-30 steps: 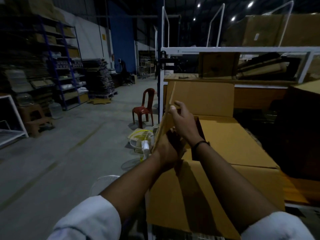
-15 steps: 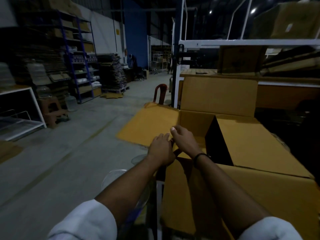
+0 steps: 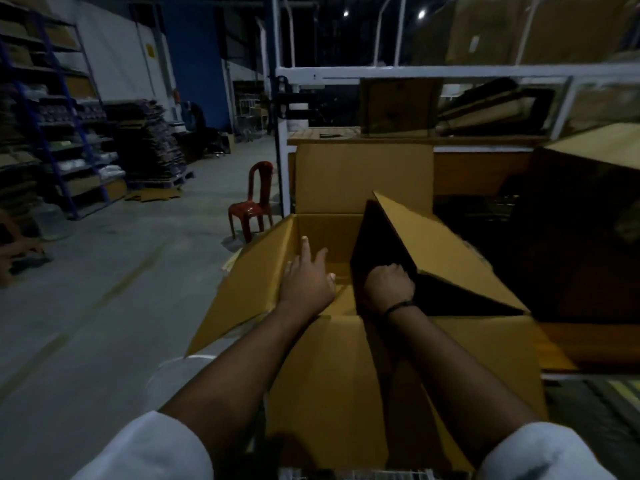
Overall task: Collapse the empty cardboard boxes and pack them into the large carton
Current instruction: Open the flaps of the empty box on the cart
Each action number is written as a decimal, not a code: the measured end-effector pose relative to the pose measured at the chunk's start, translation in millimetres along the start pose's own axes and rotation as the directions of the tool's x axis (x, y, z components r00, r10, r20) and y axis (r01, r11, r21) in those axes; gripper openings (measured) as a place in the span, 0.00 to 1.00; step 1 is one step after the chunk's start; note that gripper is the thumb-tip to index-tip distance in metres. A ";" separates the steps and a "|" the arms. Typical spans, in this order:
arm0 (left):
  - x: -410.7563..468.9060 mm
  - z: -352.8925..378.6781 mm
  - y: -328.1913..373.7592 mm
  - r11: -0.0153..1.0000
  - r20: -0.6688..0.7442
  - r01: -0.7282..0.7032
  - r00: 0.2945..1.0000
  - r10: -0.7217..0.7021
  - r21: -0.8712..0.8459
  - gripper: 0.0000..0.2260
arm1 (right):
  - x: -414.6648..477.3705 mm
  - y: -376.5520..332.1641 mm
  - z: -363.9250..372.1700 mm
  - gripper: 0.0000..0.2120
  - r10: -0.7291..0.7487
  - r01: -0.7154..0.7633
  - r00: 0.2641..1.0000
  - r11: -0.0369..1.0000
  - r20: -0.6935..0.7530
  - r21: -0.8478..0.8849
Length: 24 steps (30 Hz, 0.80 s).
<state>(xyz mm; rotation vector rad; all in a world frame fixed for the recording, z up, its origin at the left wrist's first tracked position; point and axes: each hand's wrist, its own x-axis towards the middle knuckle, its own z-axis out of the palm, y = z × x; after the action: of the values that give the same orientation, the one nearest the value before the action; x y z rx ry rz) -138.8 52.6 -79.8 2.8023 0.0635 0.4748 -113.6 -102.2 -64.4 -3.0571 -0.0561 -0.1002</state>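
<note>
**A:** Carton (image 3: 329, 233), position?

**B:** Centre of view, directly in front of the person, mouth open upward. Far flap (image 3: 363, 178) stands upright. Left flap (image 3: 249, 292) is splayed outward and down. Near flap (image 3: 329, 375) hangs toward the person. Right flap (image 3: 440, 258) is tilted up over the opening, its dark underside facing inward.

**A:** Hands?

**B:** Apart, both at the mouth of the carton. Right hand (image 3: 389, 285) has its knuckles up and its fingers curled round the near edge of the right flap, gripping it. There's a dark wristband (image 3: 398, 306) on that wrist. Left hand (image 3: 306, 278) is flat, fingers straight and spread, pointing forward along the left wall, holding nothing. I cannot tell whether it touches the cardboard.

**A:** Arms?

**B:** Both reach forward from the bottom of the frame, forearms bare, pale sleeves (image 3: 149, 452) pushed up. The right forearm crosses the near flap.

**A:** Surroundings?

**B:** A white frame (image 3: 381, 72) stands behind the carton, with more cardboard stacked in it. A red chair (image 3: 254, 202) sits on the concrete floor to the left. Shelving (image 3: 52, 116) runs along the far left wall. The light is dim.
</note>
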 end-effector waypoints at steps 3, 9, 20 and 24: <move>15.7 8.5 46.1 0.991 0.019 -0.131 0.991 0.131 -0.004 0.29 | 11.6 36.2 -28.7 0.15 0.026 -0.028 0.994 1.000 -0.109 -0.013; 37.8 30.9 147.6 0.950 0.063 -0.309 0.948 0.312 -0.048 0.30 | 32.6 130.3 -83.2 0.22 0.022 -0.068 0.973 0.978 -0.230 -0.196; 46.4 90.6 271.9 0.899 0.177 -0.435 0.881 0.438 -0.058 0.26 | 42.6 260.9 -70.2 0.22 0.184 -0.208 0.974 0.957 -0.128 -0.204; 36.5 108.7 283.8 0.888 0.216 -0.451 0.861 0.461 -0.097 0.25 | 40.4 279.5 -34.3 0.19 0.189 -0.197 0.980 0.970 -0.067 -0.143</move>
<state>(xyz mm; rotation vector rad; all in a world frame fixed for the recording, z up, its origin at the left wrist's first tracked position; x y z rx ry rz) -70.4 -245.7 -81.9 2.7969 -0.6689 0.2340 -64.5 -382.1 -50.3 -3.1858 0.2645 -0.1802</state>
